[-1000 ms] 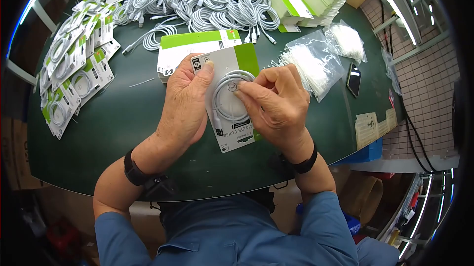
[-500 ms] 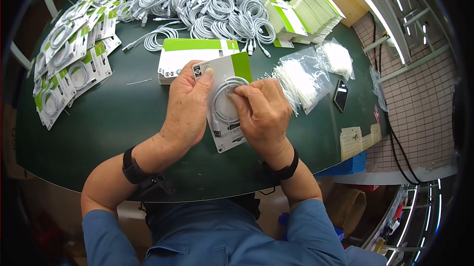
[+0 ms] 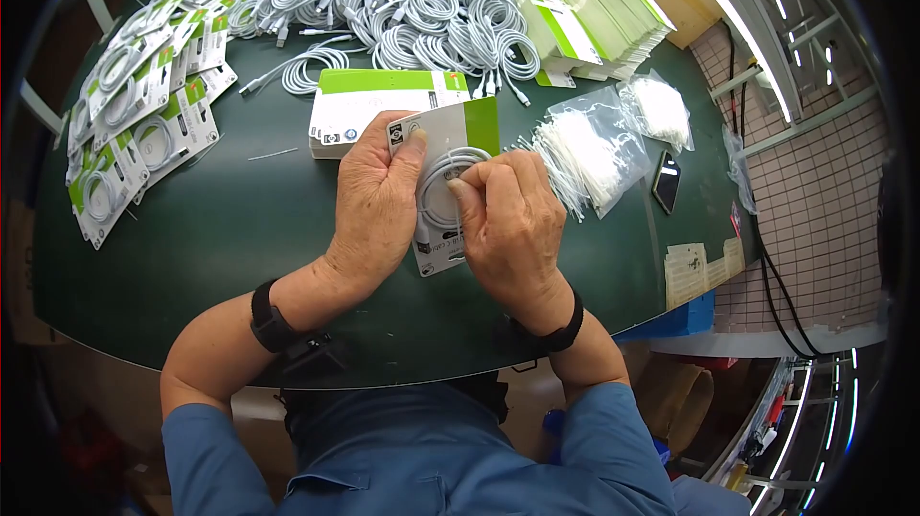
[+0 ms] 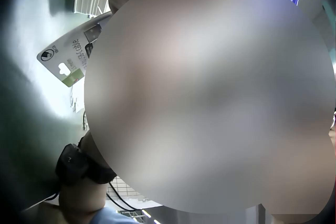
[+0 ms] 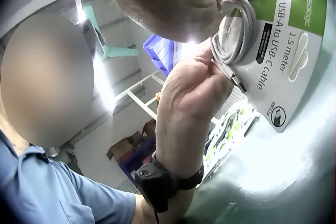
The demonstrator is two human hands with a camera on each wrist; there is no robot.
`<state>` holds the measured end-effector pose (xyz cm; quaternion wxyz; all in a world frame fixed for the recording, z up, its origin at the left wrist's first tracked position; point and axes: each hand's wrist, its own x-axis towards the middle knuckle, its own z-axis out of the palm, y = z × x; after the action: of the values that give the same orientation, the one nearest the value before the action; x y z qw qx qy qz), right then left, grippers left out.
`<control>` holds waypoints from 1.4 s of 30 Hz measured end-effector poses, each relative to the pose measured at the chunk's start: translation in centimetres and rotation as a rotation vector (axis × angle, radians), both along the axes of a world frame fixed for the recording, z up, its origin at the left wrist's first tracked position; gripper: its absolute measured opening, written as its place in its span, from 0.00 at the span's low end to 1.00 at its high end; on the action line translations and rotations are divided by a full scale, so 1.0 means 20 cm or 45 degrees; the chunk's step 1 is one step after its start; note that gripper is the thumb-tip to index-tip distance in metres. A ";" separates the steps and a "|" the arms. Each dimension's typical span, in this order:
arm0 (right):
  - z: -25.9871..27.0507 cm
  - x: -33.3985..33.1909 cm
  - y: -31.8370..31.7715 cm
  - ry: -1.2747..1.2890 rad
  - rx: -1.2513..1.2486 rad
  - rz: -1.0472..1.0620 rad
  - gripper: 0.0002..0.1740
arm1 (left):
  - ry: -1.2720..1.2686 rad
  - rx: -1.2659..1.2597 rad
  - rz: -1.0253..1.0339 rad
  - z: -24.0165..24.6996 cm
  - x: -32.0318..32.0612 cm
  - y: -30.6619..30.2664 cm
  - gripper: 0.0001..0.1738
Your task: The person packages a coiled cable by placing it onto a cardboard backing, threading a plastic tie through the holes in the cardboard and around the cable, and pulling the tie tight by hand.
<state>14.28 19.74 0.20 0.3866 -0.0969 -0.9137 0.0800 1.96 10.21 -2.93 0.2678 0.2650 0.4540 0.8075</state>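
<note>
My left hand (image 3: 376, 200) grips a white and green cable card (image 3: 443, 130), with the thumb lying on its printed front. A coiled white USB cable (image 3: 428, 192) lies against the card, as the right wrist view also shows, with one metal plug (image 5: 238, 82) sticking out. My right hand (image 3: 517, 224) is at the middle of the coil, thumb and fingertips pinching there over a thin white twist tie; the pinched end is hidden by the fingers. The left wrist view is mostly blurred, and only the card's lower corner (image 4: 63, 58) shows.
A stack of cards (image 3: 383, 94) lies just beyond my hands. Behind it spreads a heap of coiled cables (image 3: 402, 8). Carded cables (image 3: 144, 123) pile up at left. At right are more cards (image 3: 613, 22), bags of white ties (image 3: 599, 157) and a phone (image 3: 666, 183).
The head view swung slightly over the second. The card now tilts more, and my right hand covers more of its lower right part while staying at the coil's middle. My left hand keeps its hold.
</note>
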 end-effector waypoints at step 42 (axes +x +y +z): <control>0.06 0.08 0.13 -0.042 0.222 0.431 0.20 | -0.257 0.064 -0.222 0.04 -0.03 -0.01 0.13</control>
<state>15.88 22.39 1.44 0.3596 0.0908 -0.9266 0.0628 1.41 9.92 -2.14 0.3747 0.2274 0.3794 0.8149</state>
